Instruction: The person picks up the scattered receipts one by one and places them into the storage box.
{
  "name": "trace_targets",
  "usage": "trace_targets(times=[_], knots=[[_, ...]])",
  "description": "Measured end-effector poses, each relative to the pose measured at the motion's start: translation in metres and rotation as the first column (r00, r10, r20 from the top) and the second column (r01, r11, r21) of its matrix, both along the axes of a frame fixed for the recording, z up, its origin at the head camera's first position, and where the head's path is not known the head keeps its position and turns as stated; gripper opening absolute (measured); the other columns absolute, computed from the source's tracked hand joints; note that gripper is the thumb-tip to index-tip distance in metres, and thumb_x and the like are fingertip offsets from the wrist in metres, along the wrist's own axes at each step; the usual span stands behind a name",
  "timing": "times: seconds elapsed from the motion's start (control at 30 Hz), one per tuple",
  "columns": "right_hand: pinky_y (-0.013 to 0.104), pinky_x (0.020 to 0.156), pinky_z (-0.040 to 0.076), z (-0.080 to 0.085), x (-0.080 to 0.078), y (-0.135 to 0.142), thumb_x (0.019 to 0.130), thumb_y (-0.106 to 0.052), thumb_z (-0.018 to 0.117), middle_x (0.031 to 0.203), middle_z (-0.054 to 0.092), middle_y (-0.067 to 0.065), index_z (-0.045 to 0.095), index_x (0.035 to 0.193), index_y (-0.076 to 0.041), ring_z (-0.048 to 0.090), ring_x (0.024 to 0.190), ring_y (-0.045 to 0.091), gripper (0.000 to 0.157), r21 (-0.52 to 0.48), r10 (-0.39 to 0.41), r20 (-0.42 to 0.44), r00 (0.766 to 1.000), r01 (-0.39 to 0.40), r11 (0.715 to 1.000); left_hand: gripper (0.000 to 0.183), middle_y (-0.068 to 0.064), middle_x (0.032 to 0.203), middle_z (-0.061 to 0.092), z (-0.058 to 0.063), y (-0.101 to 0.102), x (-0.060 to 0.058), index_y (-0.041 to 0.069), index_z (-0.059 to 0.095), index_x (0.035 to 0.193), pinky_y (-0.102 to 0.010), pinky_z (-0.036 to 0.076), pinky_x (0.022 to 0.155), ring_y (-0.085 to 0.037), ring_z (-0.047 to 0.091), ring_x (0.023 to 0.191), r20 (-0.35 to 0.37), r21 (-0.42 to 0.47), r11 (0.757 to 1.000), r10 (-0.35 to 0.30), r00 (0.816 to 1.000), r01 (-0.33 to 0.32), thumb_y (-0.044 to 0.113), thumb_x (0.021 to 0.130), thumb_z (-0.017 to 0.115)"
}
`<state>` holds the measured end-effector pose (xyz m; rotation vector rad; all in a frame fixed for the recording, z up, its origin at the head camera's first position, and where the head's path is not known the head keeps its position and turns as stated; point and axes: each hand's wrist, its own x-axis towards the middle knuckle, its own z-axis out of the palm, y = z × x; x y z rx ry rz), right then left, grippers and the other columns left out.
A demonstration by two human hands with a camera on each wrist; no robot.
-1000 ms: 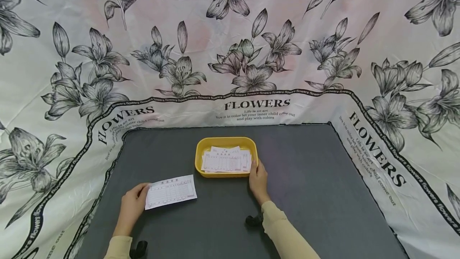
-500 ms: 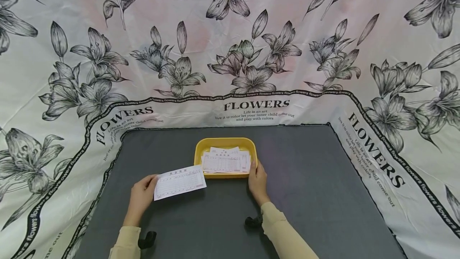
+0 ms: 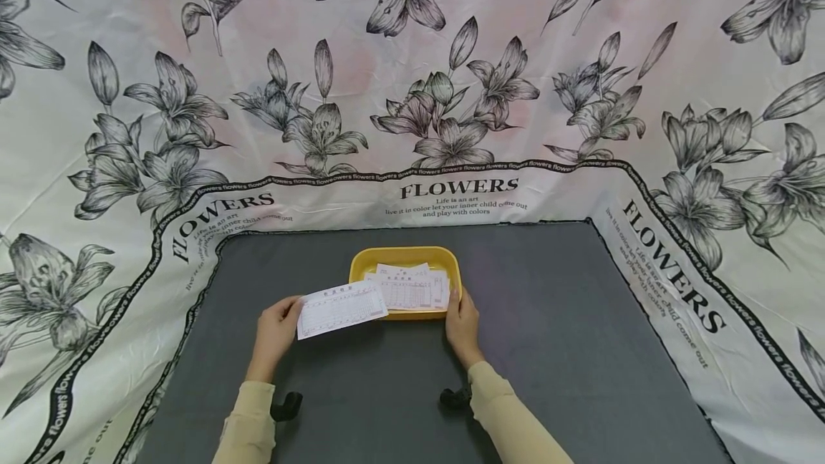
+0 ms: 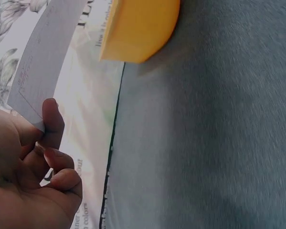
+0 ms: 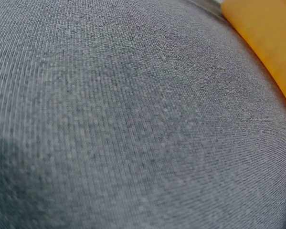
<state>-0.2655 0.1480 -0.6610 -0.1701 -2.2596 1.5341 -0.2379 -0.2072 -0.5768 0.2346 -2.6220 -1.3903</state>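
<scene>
My left hand [image 3: 273, 339] pinches a printed paper form [image 3: 341, 311] by its left end, between thumb and fingers. The form, white with a ruled grid, overlaps the front left corner of a yellow plastic tray [image 3: 359, 261] in the head view. Inside that tray lie several similar forms [image 3: 419, 293], loosely stacked. At the tray's right side my right hand [image 3: 462, 324] grips the wall, thumb over the rim. From the left wrist, the pinched form [image 4: 45, 57] rises above the fingers near the tray [image 4: 143, 28]. In the right wrist view the tray [image 5: 269, 36] shows but the hand does not.
The tray sits on a dark grey tabletop [image 3: 548, 349] near its back edge. A white flower-printed cloth [image 3: 335, 203] surrounds the top at the back and sides. Black wrist-worn devices [image 3: 286, 407] sit at both wrists, just above the surface.
My left hand has moved right and away from me, bringing the form from left of the tray to over its front left corner. The right hand keeps its place on the tray.
</scene>
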Motion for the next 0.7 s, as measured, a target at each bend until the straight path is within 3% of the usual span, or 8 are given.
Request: trace_targets(times=[0.37,0.7], knots=[[0.063,0.109,0.050,0.000,-0.001,0.001,0.115,-0.020,0.047,0.134,0.066,0.028,0.058,0.145,0.007,0.062,0.127,0.046,0.042,0.012,-0.002,-0.007,1.000,0.002,1.000,0.029,-0.022,0.099,0.075,-0.006,0.025,-0.023,-0.008,0.074,0.122,-0.021,0.046,0.062,-0.017,0.060,0.076,0.013,0.048,0.999,-0.003,1.000,0.003,0.013,0.108,0.061],[0.064,0.108,0.049,0.001,0.000,0.000,0.115,-0.020,0.047,0.133,0.066,0.029,0.059,0.143,0.007,0.062,0.126,0.048,0.041,0.020,-0.017,-0.017,1.000,0.018,1.000,0.030,-0.024,0.105,0.075,-0.008,0.047,-0.042,-0.010,0.073,0.124,-0.025,0.050,0.068,-0.025,0.065,0.083,0.009,0.064,0.998,-0.029,1.000,0.029,0.013,0.108,0.059]])
